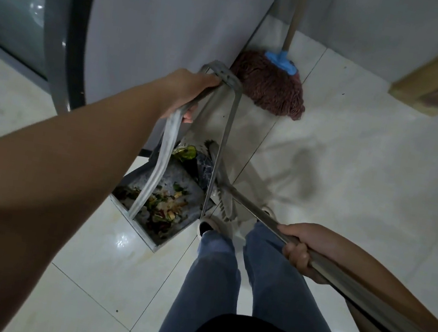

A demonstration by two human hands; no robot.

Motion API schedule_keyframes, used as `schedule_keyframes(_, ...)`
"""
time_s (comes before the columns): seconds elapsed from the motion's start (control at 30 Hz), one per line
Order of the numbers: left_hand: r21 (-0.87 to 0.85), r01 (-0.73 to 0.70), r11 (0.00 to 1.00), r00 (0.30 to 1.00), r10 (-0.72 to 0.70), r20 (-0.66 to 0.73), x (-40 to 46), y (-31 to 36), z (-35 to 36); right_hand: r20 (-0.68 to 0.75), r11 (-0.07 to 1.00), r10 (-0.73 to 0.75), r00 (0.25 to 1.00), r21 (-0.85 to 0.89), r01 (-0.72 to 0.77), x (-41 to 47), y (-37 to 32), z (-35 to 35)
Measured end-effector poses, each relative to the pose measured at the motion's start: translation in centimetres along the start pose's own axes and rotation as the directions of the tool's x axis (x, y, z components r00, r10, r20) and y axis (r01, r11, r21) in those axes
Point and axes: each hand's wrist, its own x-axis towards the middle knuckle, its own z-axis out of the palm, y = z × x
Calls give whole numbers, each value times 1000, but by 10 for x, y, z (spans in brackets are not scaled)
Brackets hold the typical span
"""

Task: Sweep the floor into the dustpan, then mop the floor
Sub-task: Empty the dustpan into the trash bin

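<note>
Debris of leaves and scraps lay heaped in the metal dustpan (165, 209), which sat at the centre of the frame on the pale tiled floor (354, 173), its far end close against the grey wall (164, 13). The left hand (187, 93), reaching in from the left edge, gripped the top of the dustpan's tall looped metal handle (226, 76), fingers curled round one bar of it. The right hand (299, 249), at the lower right, clasped the silvery shaft of the broom (248, 208); that shaft ran up and left from the hand, crossing the handle's right bar, with its head down beside the dustpan's right edge and partly hidden behind the bar. Just below the dustpan stood the person's legs in blue jeans (222, 281), one light shoe (211, 226) touching or nearly touching the pan's near corner. At the upper centre, a mop (270, 85) with reddish-brown strands and a blue collar leaned in the wall corner, its head resting on the floor, apart from both hands.
</note>
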Motion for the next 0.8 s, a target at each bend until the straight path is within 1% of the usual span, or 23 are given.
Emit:
schedule_keyframes(0.03, -80, -24, 996, 1000, 25, 10, 0, -3, 1, 8, 1000, 11, 1000, 13, -11, 1, -1, -1)
schedule_keyframes(0.1, -222, -58, 973, 992, 81, 92, -2, -8, 1, 18, 999, 35, 999, 18, -36, 4, -2, -2)
schedule_keyframes(0.17, -309, -87, 947, 980, 136, 142, -1, -13, -1, 19, 999, 51, 999, 6, -51, 6, -4, -3)
schedule_keyframes(0.23, -360, -114, 926, 973, 177, 145, 1, -20, -5, 25, 999, 48, 999, -6, -47, 10, -4, -4)
schedule_keyframes(0.3, -339, -150, 929, 973, 199, 113, 4, -26, -11, 25, 999, 38, 999, -7, -38, 12, -4, -5)
schedule_keyframes(0.37, -214, -167, 962, 982, 182, 51, 4, -31, -14, 9, 999, 33, 999, -13, -33, 12, -5, -5)
schedule_keyframes(0.4, -174, -169, 970, 984, 175, 19, 3, -33, -13, -1, 999, 33, 999, -16, -33, 11, -5, -4)
schedule_keyframes(0.43, -173, -172, 970, 985, 171, -17, 2, -34, -10, -7, 999, 36, 999, -18, -36, 10, -6, -3)
schedule_keyframes(0.53, -285, -203, 937, 976, 171, -133, 3, -34, 3, -25, 999, 33, 999, -24, -34, 7, -7, 1)
schedule_keyframes(0.6, -421, -263, 868, 964, 214, -161, 5, -34, 10, -37, 999, 12, 999, -35, -14, 7, -8, 2)
schedule_keyframes(0.67, -534, -317, 784, 948, 282, -149, 8, -35, 12, -37, 999, -6, 999, -38, 5, 8, -8, 2)
schedule_keyframes(0.73, -545, -348, 762, 934, 330, -135, 12, -38, 12, -33, 999, -10, 999, -35, 9, 9, -9, 2)
schedule_keyframes(0.8, -480, -374, 794, 925, 353, -137, 14, -43, 13, -34, 999, 2, 999, -46, -3, 10, -11, 2)
